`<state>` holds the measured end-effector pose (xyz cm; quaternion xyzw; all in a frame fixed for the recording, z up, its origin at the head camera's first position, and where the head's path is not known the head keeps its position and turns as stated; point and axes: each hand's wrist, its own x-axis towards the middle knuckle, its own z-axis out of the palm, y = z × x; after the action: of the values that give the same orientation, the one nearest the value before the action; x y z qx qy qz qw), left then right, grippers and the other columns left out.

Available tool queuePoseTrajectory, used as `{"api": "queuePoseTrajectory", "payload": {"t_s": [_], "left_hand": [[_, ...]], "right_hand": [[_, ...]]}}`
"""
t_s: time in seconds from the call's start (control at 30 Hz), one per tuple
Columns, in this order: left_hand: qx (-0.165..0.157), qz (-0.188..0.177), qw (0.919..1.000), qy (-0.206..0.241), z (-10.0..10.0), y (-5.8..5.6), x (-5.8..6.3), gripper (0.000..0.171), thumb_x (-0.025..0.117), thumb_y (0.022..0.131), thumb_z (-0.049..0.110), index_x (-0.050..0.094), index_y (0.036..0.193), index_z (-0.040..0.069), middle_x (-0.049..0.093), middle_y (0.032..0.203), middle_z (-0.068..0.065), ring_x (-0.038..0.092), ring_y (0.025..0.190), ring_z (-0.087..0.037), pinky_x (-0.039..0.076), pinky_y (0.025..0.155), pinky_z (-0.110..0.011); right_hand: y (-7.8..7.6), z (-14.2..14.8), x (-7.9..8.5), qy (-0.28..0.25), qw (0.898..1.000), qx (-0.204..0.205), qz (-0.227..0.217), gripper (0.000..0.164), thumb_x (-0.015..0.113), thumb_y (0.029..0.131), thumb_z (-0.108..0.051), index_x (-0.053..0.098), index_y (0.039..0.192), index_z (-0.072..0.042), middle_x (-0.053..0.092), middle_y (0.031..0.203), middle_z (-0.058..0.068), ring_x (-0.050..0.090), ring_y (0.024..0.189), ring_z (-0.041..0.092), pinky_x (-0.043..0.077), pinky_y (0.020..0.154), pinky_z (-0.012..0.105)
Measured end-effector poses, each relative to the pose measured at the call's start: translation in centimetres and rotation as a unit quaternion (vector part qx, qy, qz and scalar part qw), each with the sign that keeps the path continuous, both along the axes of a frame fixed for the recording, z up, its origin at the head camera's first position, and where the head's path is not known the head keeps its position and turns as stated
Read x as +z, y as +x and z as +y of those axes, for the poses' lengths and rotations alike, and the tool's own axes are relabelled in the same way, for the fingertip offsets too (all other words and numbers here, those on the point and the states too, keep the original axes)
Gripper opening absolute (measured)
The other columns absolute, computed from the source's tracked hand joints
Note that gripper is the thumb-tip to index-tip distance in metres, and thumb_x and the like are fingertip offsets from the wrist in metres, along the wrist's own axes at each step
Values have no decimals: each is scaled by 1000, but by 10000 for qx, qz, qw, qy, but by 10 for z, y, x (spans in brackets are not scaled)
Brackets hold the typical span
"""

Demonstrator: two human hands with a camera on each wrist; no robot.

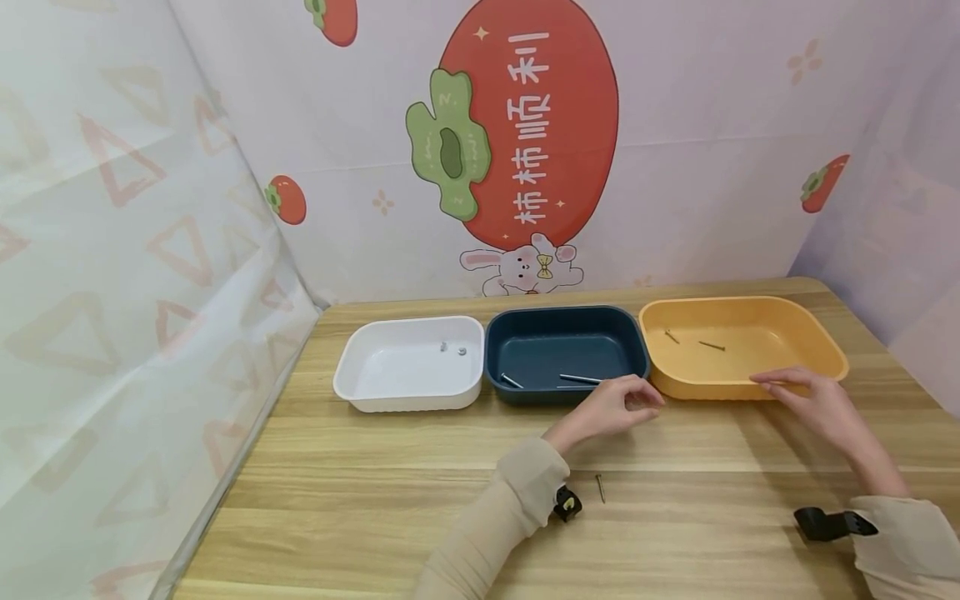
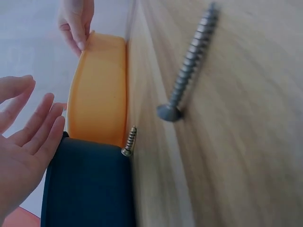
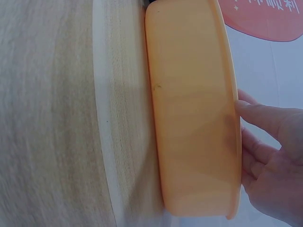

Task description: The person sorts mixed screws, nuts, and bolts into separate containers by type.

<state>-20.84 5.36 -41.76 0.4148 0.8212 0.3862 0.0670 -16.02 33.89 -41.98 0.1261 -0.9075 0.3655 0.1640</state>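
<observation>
My left hand (image 1: 611, 406) hovers in front of the dark blue tray (image 1: 562, 316), its fingers relaxed and parted with nothing between them. My right hand (image 1: 821, 408) is at the near rim of the yellow tray (image 1: 813, 367), thumb at the rim and the other fingers behind it, pinching the edge in the right wrist view. Two screws (image 1: 712, 344) lie inside the yellow tray. A screw (image 1: 601, 488) lies on the table beside my left wrist. The left wrist view also shows a smaller-looking screw (image 2: 129, 141) on the table by the dark blue tray.
A white tray (image 1: 352, 392) stands at the left, with two small metal pieces (image 1: 452, 348) inside. The dark blue tray contains a screw (image 1: 512, 381) and a long metal rod (image 1: 581, 379), partly behind my left hand. A printed curtain (image 1: 675, 208) hangs behind the wooden table (image 1: 337, 483).
</observation>
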Motion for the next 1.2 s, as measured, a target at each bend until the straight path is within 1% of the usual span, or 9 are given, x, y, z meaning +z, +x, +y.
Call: {"api": "queuePoseTrajectory", "payload": {"t_s": [0.1, 0.33, 0.47, 0.6, 0.7, 0.83, 0.9, 1.07, 1.2], "left_hand": [[-89, 40, 9998, -166, -5, 1, -2, 14, 61, 84, 17, 64, 97, 11, 61, 97, 6, 51, 83, -1, 40, 74, -8], [-233, 104, 9977, -632, -15, 2, -3, 15, 60, 84, 17, 64, 98, 12, 58, 96, 5, 54, 83, -8, 39, 70, -6], [-314, 230, 9951, -909, -19, 2, -5, 16, 59, 85, 18, 64, 99, 13, 58, 100, 5, 55, 84, -7, 39, 72, -7], [-331, 190, 9930, -1114, -23, 1, -6, 18, 58, 86, 19, 62, 102, 12, 57, 104, 4, 55, 86, -6, 40, 74, -8], [-330, 186, 9902, -1342, -24, 1, -5, 22, 57, 86, 19, 60, 107, 12, 57, 108, 3, 54, 92, -6, 38, 78, -8], [-349, 219, 9838, -1743, -24, 0, -7, 28, 57, 87, 21, 56, 114, 13, 55, 115, 3, 49, 104, -6, 33, 86, -9], [-364, 164, 9811, -1894, -24, 0, -8, 31, 56, 87, 21, 54, 117, 12, 53, 118, 1, 47, 108, -6, 32, 89, -11], [-421, 63, 9763, -2124, -20, -1, -12, 37, 54, 88, 20, 48, 123, 9, 48, 124, -3, 43, 113, -7, 30, 93, -12], [-424, -5, 9717, -2324, -18, -1, -15, 42, 54, 88, 21, 44, 127, 9, 45, 128, -3, 40, 116, -7, 29, 94, -12]], "right_hand": [[-1, 0, 0, 8, 10000, 9, 14, 15, 55, 86, -6, 63, 96, 2, 43, 93, -40, 32, 90, -26, 23, 70, -1], [-2, 0, 1, -8, 10000, 9, 32, 14, 56, 86, -5, 63, 95, 2, 43, 92, -40, 33, 89, -26, 24, 69, 0], [-2, 0, 1, -21, 10000, 6, 19, 14, 56, 86, -5, 63, 95, 2, 43, 92, -39, 34, 89, -25, 24, 69, 0], [-2, 0, 1, -7, 10000, 12, 16, 15, 56, 86, -6, 63, 95, 2, 43, 92, -40, 33, 89, -26, 24, 69, 0], [-3, 0, 1, -15, 10000, 35, 66, 13, 56, 85, -4, 64, 95, 1, 44, 92, -39, 33, 90, -26, 23, 70, -1], [-3, 2, 0, -34, 9999, 50, 97, 12, 57, 84, -2, 64, 94, 1, 44, 92, -39, 34, 89, -26, 23, 71, -2], [-3, 2, 0, -39, 9999, 58, 75, 12, 57, 84, -3, 64, 94, 1, 44, 92, -39, 34, 89, -26, 23, 71, -2], [-2, 3, -1, -37, 10000, 45, 51, 12, 57, 84, -4, 65, 94, 0, 44, 92, -39, 34, 89, -26, 24, 70, -1], [-3, 3, -1, 22, 10000, 33, 41, 13, 57, 84, -4, 64, 94, 1, 44, 91, -38, 34, 89, -26, 24, 69, -1]]}}
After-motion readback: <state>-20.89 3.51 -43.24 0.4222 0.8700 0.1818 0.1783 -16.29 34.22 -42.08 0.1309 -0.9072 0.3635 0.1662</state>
